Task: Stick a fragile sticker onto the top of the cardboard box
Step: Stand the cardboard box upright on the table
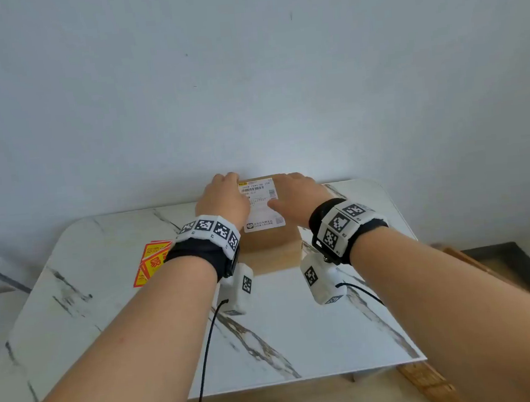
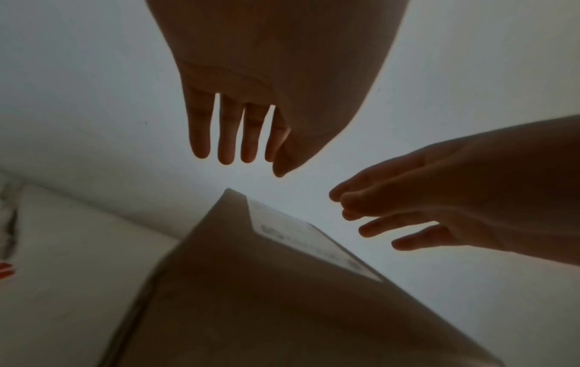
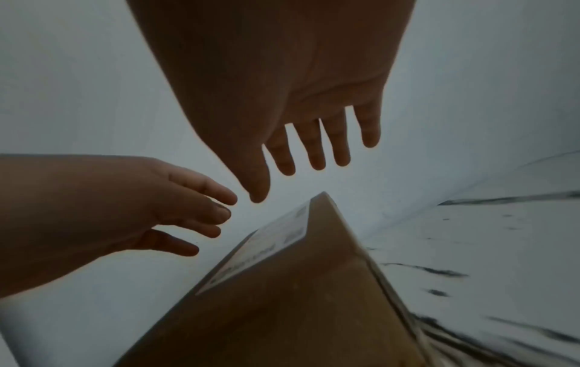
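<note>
Both hands hold nothing: left hand (image 1: 223, 195) and right hand (image 1: 295, 194) hover, fingers spread, over the cardboard box (image 1: 272, 248) at the table's (image 1: 106, 311) far edge. Fragile stickers (image 1: 150, 262) (unpeeled, apparently) lie near the left edge; risk: the existing shipping label (image 1: 260, 205) leaves little bare top, so misplacement covers it

Spread hands (image 2: 276, 82) above cardboard box (image 2: 282, 310)

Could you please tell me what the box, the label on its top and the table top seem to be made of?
Box: brown cardboard, matte, with plain tan faces and crisp folded edges.
Label: white printed paper, likely adhesive, lying flat with barcode and text.
Table top: marble-look slab, white with dark veins, smooth and slightly glossy; real stone or a printed surface, I cannot tell.
</note>
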Motion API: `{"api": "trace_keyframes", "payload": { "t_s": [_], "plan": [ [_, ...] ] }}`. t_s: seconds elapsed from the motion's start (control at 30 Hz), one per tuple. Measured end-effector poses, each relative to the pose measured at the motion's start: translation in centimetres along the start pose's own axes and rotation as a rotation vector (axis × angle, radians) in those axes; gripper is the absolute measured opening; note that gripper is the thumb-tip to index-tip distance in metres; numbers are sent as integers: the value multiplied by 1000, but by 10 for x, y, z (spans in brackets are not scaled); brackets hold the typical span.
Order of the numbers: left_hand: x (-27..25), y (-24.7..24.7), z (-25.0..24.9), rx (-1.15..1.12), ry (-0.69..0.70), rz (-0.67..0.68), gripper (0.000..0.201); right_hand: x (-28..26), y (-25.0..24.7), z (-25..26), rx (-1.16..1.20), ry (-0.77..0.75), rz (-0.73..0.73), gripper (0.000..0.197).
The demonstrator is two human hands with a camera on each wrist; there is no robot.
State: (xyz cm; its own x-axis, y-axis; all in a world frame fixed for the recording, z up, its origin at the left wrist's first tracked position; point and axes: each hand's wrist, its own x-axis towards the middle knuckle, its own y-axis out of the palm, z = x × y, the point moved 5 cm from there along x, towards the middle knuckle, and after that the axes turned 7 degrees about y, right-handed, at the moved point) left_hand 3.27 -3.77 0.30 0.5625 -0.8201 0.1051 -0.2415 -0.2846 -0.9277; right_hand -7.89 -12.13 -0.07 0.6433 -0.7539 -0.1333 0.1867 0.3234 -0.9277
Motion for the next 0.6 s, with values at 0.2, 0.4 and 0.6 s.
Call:
{"api": "trace_keyframes", "payload": {
  "t_s": [0.2,0.4,0.6],
  "plan": [
    [-9,28,21,-27,-185,18,47,-3,26,-14,20,41,29,56],
    [-25,47,20,-87,-145,-1,45,-11,38,-20,98,22,-45,55],
    [-55,52,13,-137,-121,-90,45,-44,43,-28,148,2,-147,56]
  ]
}}
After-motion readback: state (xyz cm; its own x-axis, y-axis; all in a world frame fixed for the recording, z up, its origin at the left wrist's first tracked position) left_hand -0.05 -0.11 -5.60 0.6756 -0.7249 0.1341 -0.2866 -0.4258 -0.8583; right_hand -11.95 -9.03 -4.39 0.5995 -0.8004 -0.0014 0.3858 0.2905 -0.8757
